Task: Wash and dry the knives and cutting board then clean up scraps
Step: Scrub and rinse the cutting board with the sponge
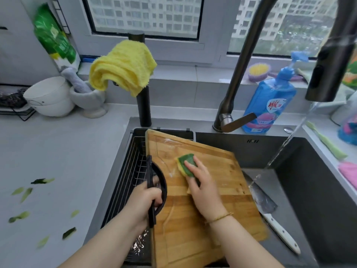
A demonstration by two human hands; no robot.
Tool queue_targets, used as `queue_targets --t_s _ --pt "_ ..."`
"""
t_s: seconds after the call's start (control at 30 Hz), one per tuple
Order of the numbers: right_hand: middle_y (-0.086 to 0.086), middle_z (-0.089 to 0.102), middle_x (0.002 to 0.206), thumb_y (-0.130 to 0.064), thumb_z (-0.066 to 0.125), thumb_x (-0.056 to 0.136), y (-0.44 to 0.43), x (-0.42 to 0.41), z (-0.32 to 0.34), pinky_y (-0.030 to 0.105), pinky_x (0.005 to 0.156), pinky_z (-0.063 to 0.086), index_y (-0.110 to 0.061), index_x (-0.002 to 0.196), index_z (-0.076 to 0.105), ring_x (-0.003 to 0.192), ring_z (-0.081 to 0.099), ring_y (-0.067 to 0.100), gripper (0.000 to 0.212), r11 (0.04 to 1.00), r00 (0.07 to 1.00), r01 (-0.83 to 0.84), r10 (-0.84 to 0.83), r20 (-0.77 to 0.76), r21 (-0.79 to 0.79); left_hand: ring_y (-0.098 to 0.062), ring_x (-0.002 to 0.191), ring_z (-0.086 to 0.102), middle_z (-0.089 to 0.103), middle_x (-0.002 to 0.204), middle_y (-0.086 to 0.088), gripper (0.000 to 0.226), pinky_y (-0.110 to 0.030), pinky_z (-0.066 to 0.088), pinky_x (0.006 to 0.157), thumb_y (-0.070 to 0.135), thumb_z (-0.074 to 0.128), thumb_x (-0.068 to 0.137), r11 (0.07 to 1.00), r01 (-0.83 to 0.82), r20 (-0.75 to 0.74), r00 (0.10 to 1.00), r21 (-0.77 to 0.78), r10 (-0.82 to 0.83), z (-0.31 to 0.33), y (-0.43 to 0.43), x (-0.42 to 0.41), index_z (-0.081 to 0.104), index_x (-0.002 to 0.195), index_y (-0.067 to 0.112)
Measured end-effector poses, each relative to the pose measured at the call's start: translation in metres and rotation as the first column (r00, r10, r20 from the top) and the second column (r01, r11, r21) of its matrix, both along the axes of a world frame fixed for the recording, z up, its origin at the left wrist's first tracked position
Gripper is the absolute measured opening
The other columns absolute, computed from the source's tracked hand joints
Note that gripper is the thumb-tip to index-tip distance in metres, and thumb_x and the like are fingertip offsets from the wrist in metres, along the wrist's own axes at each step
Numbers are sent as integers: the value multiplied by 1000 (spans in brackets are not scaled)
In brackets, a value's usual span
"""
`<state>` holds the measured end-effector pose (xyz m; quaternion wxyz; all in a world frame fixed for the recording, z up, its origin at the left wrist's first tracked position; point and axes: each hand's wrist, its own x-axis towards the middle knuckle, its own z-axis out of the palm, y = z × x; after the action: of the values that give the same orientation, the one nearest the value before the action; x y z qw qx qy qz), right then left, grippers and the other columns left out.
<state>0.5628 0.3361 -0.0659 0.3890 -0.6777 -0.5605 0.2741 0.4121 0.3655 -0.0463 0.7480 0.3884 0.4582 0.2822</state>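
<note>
Scraps (26,194) of green vegetable are scattered over the grey counter (73,161) at the far left. Behind them, white bowls (49,97) are stacked beside a stone mortar (88,101), and a yellow cloth (123,68) is draped over a black post. A wire rack (133,171) is set in the left part of the sink (313,186). The left hand (145,199) is clenched round the black handle (163,182) of the cutting board (228,206), which is tilted across the sink. A green and yellow sponge (186,165) is pressed onto the board by the right hand (202,190), whose fingers are laid nearly straight over it. A knife (270,213) with a white handle is seen in the basin just right of the board, partly under its edge. Water (286,144) from the dark tap (241,64) is seen falling near the blade's tip. A blue soap bottle (268,105) is stood behind the tap.
</note>
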Motion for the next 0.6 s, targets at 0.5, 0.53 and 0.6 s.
queue_targets --t_s 0.5,0.53,0.6 --pt "-36 22 129 -16 49 90 -81 35 13 -6 98 16 -46 113 40 125 25 -18 39 995 1000 -1 3 -16 99 -8 30 37 40 52 -4 35 -12 31 32 -16 28 73 1000 8 -73 997 -31 -10 25 -10 73 50 89 6" --pt "-35 23 129 -16 49 90 -85 46 11 -8 95 16 -46 113 41 127 26 -14 38 996 998 48 -45 -37 75 -8 30 38 41 53 -3 36 -12 32 32 -16 28 73 999 22 -73 997 -27 -24 27 -11 76 50 92 6" --pt "-29 26 133 -10 48 94 -94 68 7 -9 91 18 -38 119 46 131 29 -2 37 970 965 244 -244 -98 -10 -7 30 38 41 49 0 33 -12 32 33 -15 30 73 998 48 -87 995 -27 -50 29 -13 84 50 88 7"
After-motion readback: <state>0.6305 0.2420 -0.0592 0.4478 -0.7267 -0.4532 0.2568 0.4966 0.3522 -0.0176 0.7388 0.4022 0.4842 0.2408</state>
